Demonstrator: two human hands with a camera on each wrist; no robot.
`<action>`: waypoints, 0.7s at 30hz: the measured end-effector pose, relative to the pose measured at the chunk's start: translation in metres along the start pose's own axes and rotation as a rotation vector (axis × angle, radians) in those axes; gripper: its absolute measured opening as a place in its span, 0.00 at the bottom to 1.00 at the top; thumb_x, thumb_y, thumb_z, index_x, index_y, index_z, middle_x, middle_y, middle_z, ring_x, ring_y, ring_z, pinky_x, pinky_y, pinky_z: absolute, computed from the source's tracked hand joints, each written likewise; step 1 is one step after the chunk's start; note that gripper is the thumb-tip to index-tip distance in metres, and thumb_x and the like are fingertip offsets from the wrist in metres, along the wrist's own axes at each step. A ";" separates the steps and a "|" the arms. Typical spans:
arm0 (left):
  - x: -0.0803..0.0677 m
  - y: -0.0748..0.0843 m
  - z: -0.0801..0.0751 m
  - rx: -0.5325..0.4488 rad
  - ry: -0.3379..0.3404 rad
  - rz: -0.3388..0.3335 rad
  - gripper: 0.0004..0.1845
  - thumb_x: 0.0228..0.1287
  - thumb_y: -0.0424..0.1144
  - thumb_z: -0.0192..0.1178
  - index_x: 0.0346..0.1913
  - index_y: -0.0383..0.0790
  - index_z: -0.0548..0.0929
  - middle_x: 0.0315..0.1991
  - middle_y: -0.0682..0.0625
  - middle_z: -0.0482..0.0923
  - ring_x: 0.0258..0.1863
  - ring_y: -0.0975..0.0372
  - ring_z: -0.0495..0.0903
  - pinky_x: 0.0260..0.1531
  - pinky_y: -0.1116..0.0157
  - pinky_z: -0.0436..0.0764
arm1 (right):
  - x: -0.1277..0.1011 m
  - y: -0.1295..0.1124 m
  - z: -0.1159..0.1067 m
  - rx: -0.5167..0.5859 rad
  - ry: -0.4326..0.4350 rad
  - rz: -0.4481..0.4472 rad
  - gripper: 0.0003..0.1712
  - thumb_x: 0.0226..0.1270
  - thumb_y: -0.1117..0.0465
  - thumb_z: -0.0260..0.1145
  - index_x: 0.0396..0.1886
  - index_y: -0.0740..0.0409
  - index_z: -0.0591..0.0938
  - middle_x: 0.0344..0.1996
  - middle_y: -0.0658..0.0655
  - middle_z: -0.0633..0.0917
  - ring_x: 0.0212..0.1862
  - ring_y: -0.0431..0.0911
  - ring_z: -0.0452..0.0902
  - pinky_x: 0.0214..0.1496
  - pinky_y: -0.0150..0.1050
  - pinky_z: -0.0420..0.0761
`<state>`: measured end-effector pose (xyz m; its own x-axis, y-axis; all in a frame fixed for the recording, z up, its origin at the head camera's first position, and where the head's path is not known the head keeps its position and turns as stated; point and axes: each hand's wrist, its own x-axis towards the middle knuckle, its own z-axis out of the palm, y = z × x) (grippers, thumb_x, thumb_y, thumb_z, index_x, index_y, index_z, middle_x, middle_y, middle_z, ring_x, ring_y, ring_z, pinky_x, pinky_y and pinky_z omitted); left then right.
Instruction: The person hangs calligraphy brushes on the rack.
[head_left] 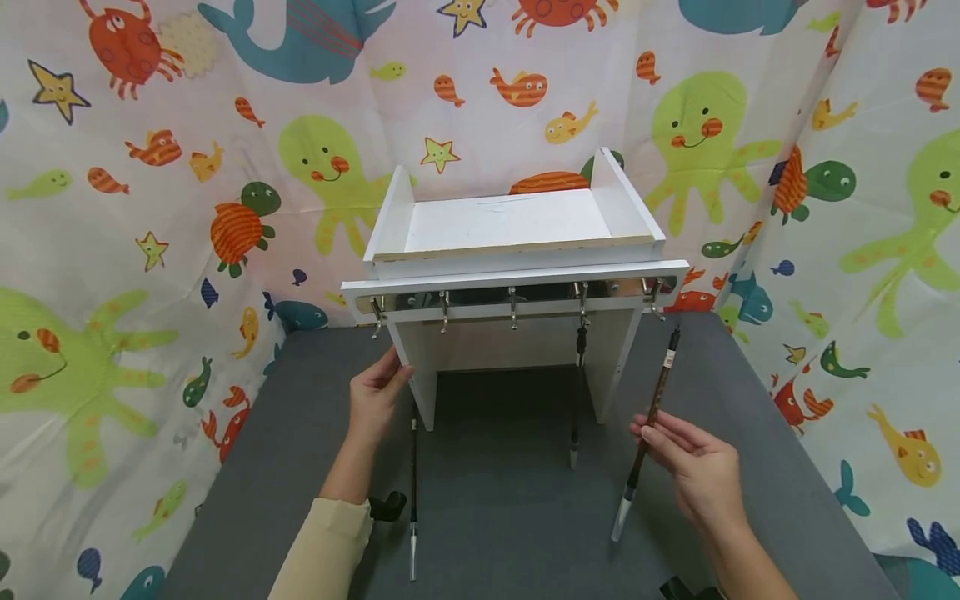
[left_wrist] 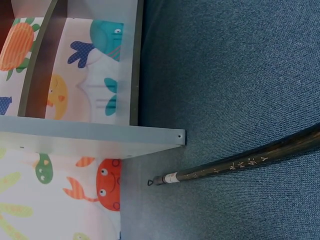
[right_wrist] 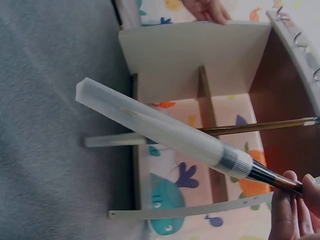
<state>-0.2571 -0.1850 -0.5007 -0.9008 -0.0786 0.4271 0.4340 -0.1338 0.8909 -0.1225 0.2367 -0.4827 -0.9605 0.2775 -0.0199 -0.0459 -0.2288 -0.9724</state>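
My right hand [head_left: 693,462] pinches a brown-handled brush [head_left: 657,392] between thumb and fingers, to the right of a white shelf [head_left: 517,271] with a hook rail. The brush is tilted, its clear-capped tip [right_wrist: 165,132] low and its loop end up near the rightmost hook [head_left: 654,293]. With my left hand [head_left: 373,398] I hold the shelf's left side panel, thumb in front. A second capped brush [head_left: 576,408] hangs from a hook [head_left: 581,302] right of the middle. On the grey surface at left lies another dark brush [head_left: 413,500], its loop end close to the panel [left_wrist: 90,132].
Several metal hooks run along the rail, among them a middle hook [head_left: 513,308]. The shelf has an upper tray [head_left: 517,218] and stands on a grey cloth surface [head_left: 495,517]. A curtain [head_left: 187,317] printed with sea animals surrounds the back and sides.
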 end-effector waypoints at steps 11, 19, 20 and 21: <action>0.000 -0.001 -0.001 0.005 -0.004 -0.006 0.24 0.65 0.23 0.64 0.64 0.25 0.75 0.57 0.57 0.83 0.57 0.68 0.82 0.53 0.68 0.82 | -0.016 -0.023 0.012 0.032 0.028 -0.159 0.20 0.65 0.74 0.69 0.55 0.79 0.80 0.40 0.57 0.92 0.40 0.49 0.91 0.44 0.41 0.87; 0.000 -0.001 0.000 -0.014 -0.011 0.007 0.24 0.65 0.22 0.63 0.64 0.25 0.74 0.58 0.55 0.82 0.58 0.66 0.82 0.54 0.67 0.82 | -0.023 -0.030 0.017 -0.001 -0.203 -0.302 0.18 0.65 0.80 0.64 0.54 0.86 0.76 0.41 0.57 0.91 0.41 0.50 0.90 0.46 0.43 0.86; 0.000 -0.001 0.000 -0.010 -0.011 0.007 0.24 0.65 0.22 0.63 0.64 0.25 0.75 0.58 0.55 0.82 0.58 0.67 0.82 0.54 0.68 0.82 | -0.024 -0.030 0.019 -0.029 -0.239 -0.306 0.18 0.65 0.80 0.64 0.54 0.85 0.77 0.41 0.56 0.92 0.42 0.50 0.90 0.47 0.44 0.86; 0.001 -0.001 0.000 -0.008 -0.013 0.006 0.24 0.65 0.22 0.63 0.64 0.25 0.75 0.58 0.55 0.82 0.58 0.67 0.82 0.54 0.68 0.82 | -0.024 -0.030 0.021 -0.054 -0.276 -0.313 0.18 0.65 0.80 0.64 0.53 0.84 0.77 0.42 0.55 0.92 0.42 0.50 0.90 0.47 0.44 0.86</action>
<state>-0.2581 -0.1853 -0.5014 -0.8981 -0.0669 0.4347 0.4398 -0.1417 0.8868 -0.1035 0.2171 -0.4484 -0.9403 0.0633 0.3343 -0.3397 -0.1215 -0.9326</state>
